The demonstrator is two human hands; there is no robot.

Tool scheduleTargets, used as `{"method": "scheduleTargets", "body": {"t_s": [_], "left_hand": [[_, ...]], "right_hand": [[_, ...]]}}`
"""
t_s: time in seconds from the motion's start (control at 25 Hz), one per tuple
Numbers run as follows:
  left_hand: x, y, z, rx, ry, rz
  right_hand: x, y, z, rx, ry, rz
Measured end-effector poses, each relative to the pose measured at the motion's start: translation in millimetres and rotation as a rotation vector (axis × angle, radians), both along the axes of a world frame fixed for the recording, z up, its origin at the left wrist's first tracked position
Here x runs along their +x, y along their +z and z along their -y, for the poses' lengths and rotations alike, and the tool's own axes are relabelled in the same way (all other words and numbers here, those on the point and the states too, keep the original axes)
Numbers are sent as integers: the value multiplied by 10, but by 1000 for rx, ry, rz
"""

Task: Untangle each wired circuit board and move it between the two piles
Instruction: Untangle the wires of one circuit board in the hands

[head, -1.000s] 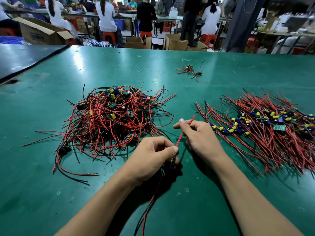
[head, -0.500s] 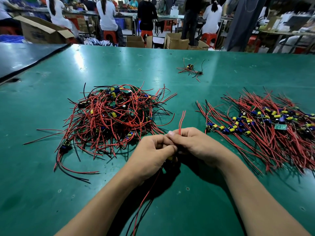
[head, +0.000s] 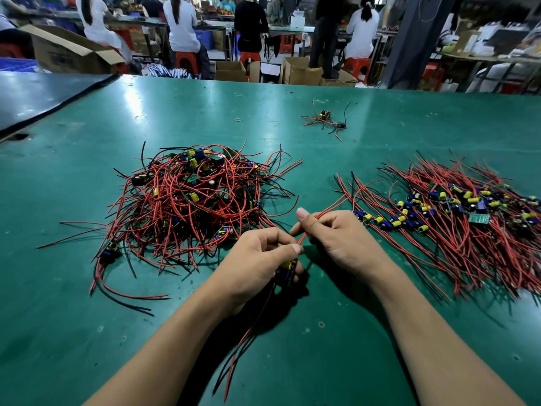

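A tangled pile (head: 193,200) of circuit boards with red and black wires lies left of centre on the green table (head: 73,288). A sorted pile (head: 456,221) with straightened wires lies to the right. Between them my left hand (head: 257,259) grips one small circuit board (head: 286,269) with a yellow capacitor; its red and black wires trail toward me. My right hand (head: 339,238) pinches that board's red wire (head: 329,208), which runs from the board up and to the right, its tip near the sorted pile.
A separate wired board (head: 326,120) lies alone farther back, with a small yellow rubber band (head: 238,119) to its left. A dark mat (head: 38,95) overlaps the table's far left. Beyond the far edge are cardboard boxes, stools and several people at other benches.
My right hand, which met the left hand half a second ago, has slid right along the red wire. The wire now points up and right instead of straight up.
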State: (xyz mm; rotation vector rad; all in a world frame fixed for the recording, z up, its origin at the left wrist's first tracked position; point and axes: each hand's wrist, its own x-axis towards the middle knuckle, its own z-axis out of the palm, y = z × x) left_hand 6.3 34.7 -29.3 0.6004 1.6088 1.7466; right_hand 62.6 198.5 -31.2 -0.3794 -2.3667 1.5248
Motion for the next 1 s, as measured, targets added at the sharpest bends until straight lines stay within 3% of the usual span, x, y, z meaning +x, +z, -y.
{"method": "scheduleTargets", "body": {"t_s": [0.12,0.4,0.56,0.76,0.92,1.0], "left_hand": [[-8,-7,4,-14,2,22],[9,-60,-36,-20,109,21],[28,-42,-30,-47,102,-47],[40,5,-27,-76,58,-72],[36,14,-23,-68,42,-74],[26,11,-20,-63,46,-80]], "right_hand": [[-32,-49,-10,-25,-32,41],[-11,-77,119,-481,195,114],[-18,-19,56,-118,26,83],[-32,-51,-67,121,-222,-39],[-71,-79,-59,191,-372,-139],[-94,-77,-27,16,-380,-118]]}}
